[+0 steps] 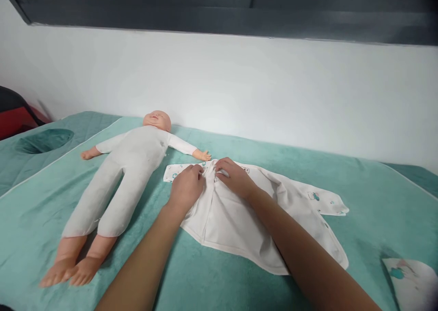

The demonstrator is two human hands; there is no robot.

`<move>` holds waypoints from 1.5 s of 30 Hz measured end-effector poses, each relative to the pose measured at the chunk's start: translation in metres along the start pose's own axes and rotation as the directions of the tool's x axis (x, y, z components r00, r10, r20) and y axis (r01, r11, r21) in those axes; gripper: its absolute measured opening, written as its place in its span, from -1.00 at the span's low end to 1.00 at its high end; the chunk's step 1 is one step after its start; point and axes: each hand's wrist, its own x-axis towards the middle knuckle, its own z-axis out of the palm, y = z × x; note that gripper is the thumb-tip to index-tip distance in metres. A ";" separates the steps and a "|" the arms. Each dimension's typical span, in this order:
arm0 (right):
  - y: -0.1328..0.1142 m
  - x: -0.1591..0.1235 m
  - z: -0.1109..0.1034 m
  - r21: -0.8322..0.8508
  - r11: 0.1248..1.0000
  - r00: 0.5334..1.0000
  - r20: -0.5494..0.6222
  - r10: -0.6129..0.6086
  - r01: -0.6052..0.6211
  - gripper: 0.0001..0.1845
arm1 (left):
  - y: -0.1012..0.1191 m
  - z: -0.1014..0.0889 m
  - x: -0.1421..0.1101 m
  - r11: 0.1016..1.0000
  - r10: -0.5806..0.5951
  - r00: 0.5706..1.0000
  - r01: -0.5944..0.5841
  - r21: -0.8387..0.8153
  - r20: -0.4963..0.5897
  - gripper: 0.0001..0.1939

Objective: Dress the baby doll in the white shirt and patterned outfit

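A white baby shirt (236,224) with small printed figures lies spread on the green bed cover, its sleeves out to both sides. My left hand (187,183) is closed on the cloth near the upper edge, close to the left sleeve. Just to its right, my right hand (234,176) pinches the same shirt at the upper edge, fingers bent. Folds run down the cloth from between the hands. Left of the shirt a baby doll (137,160) in a white body lies on its back, arms spread, one hand near the shirt's top edge.
The green cover (369,188) spreads over a massage-type bed with a hole (46,140) at the left. Another printed white cloth (412,281) lies at the lower right. A white wall (273,92) with a dark window frame (143,7) stands behind; a red and black object (15,119) is at far left.
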 end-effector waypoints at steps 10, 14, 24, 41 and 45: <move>-0.040 -0.052 0.009 -0.398 0.907 0.979 0.194 -0.062 0.136 -0.37 | -0.003 -0.006 -0.003 0.993 -0.073 0.994 0.080 0.088 -0.081 -0.66; -0.072 -0.099 0.012 -0.392 0.892 0.955 0.272 -0.120 0.224 -0.26 | -0.003 -0.005 -0.003 0.992 -0.062 0.994 0.071 0.104 -0.091 -0.66; -0.120 -0.122 0.035 -0.569 0.811 0.990 0.099 -0.096 0.136 -0.92 | -0.023 -0.030 -0.001 0.945 0.015 0.965 0.072 -0.318 0.263 -0.51; -0.122 -0.120 0.033 -0.134 0.979 0.979 0.158 -0.130 0.152 -0.86 | -0.022 -0.036 0.000 0.932 -0.166 0.972 0.210 -0.294 0.167 -0.63; -0.116 -0.129 0.012 -0.093 0.984 0.984 0.110 -0.139 0.149 -0.82 | -0.017 -0.028 -0.005 0.989 -0.131 0.991 0.131 0.073 0.001 -0.57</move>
